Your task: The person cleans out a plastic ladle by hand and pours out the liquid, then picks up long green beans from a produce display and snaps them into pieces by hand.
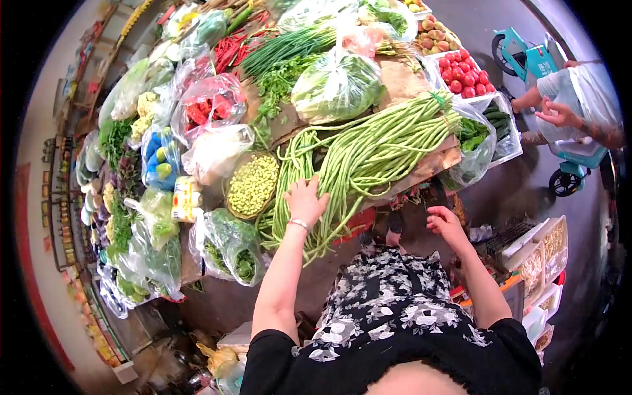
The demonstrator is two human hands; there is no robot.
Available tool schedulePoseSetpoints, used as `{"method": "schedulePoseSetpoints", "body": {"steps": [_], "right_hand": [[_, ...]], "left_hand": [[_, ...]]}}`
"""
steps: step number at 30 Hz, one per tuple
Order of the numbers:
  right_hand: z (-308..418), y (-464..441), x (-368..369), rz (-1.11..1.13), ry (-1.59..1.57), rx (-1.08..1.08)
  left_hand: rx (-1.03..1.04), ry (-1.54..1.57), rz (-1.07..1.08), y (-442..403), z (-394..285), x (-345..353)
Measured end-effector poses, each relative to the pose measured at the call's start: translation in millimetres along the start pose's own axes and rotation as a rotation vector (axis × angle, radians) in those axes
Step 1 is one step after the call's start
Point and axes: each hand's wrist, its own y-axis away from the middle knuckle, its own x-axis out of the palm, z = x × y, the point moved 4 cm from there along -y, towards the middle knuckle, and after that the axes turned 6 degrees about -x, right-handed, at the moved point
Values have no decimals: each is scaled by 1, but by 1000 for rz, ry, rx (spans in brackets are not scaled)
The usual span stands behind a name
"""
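My left hand (306, 201) lies on the near left part of a big pile of long green beans (388, 141), palm down with fingers spread. A bracelet circles that wrist. My right hand (446, 224) hangs in the air past the near edge of the stall, its fingers loosely bent and apart, with nothing in them. Left of my left hand stands a round basket of shelled beans (253, 184). A plastic bag of leafy greens (230, 247) sits below that basket. Behind the long beans is a bagged cabbage (337, 85).
Tomatoes (466, 74) fill a white crate at the back right, near a bag of dark greens (473, 135). Another person's hand (559, 113) shows at the right by a teal scooter (526, 56). White bins (553, 243) stand to my right.
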Motion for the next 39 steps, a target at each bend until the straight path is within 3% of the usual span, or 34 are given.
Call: {"method": "schedulePoseSetpoints", "body": {"steps": [4, 8, 12, 17, 19, 21, 23, 25, 27, 28, 29, 31, 32, 35, 39], "right_hand": [[-2, -3, 24, 95, 22, 4], [-28, 18, 27, 130, 235, -23], [-56, 37, 19, 85, 223, 43], [-70, 54, 4, -6, 212, 60], [-81, 60, 3, -35, 191, 58], [-86, 63, 4, -42, 177, 59], [-88, 71, 2, -93, 206, 59], [-96, 67, 4, -104, 183, 38], [-102, 69, 7, -93, 216, 89], [-100, 69, 6, -124, 214, 78], [-93, 70, 5, -177, 256, -18], [-71, 77, -5, -256, 243, 8], [-70, 83, -25, -321, 261, -79], [-88, 100, -51, -538, 138, -107], [-127, 139, -58, -690, -25, 0]], "left_hand": [[-14, 182, -114, -25, 31, -16], [-12, 351, -141, -57, 45, -32], [28, 328, -288, -80, 50, -28], [-93, 196, -211, -114, 50, -4], [-158, 63, -82, -122, 50, 10], [-100, 120, -75, -120, 37, 7], [211, 252, -326, -103, 18, 10], [231, 328, -119, -86, 6, 25], [285, 228, -295, -66, 6, 37], [312, 227, -336, -57, 4, 41], [246, 242, -226, -55, 5, 44], [361, 359, -345, -46, 9, 49], [268, 363, -191, -42, -3, 46], [139, 236, -13, -43, -15, 45], [190, -68, -35, -35, -32, 39]]}}
